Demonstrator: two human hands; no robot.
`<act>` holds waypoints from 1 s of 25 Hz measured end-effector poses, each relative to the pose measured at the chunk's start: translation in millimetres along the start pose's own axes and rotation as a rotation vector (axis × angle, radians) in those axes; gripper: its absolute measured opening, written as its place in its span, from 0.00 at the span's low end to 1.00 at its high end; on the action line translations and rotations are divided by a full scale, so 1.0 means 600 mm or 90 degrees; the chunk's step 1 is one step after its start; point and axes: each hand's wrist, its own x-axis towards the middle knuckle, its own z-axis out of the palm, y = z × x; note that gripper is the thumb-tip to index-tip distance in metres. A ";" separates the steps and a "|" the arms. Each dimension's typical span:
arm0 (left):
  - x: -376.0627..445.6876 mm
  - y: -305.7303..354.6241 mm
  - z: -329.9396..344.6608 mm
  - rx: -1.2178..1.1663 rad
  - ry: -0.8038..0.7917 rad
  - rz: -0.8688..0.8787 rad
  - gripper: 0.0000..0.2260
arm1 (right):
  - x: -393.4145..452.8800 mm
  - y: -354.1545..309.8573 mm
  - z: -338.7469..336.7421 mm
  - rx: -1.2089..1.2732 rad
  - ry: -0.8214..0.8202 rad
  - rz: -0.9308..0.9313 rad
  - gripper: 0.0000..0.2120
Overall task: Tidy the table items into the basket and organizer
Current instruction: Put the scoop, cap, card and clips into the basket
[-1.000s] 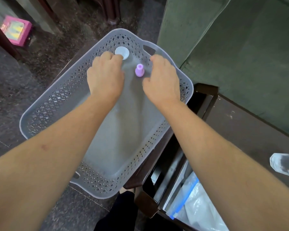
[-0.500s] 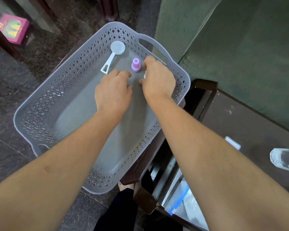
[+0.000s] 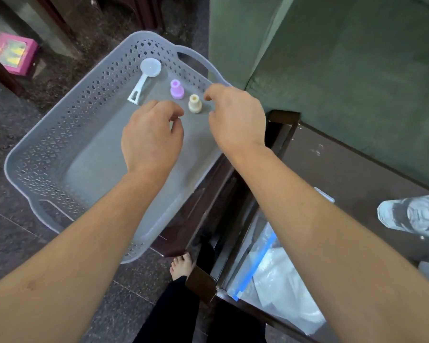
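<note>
A grey perforated basket [image 3: 60,134] lies flat, its right side resting on a dark table. At its far end lie a white scoop [image 3: 145,78], a small purple stopper [image 3: 176,89] and a cream stopper [image 3: 194,103], both upright. My left hand [image 3: 152,137] hovers over the basket floor just near of the stoppers, fingers loosely curled and holding nothing. My right hand [image 3: 234,117] is just right of the cream stopper, fingers parted and apart from it.
A dark table [image 3: 357,174] runs to the right with a clear glass [image 3: 411,216] on it. Below its edge lie plastic bags [image 3: 278,280] with a blue strip. A green sofa [image 3: 344,58] is behind. A pink box [image 3: 13,53] sits on the floor far left.
Both hands have drawn back from the basket's far end. The cream stopper, covered by my right hand before, now stands free beside the purple one. The scoop has come into view.
</note>
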 end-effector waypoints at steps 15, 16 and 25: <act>-0.280 0.240 0.275 -0.133 -0.466 -0.017 0.21 | -0.470 0.391 0.074 0.207 0.128 0.496 0.20; -0.289 0.247 0.295 -0.084 -0.456 -0.002 0.21 | -0.501 0.403 0.083 0.202 0.113 0.506 0.21; -0.305 0.308 0.368 0.132 -0.360 -0.048 0.40 | -0.619 0.451 0.129 0.098 0.011 0.574 0.25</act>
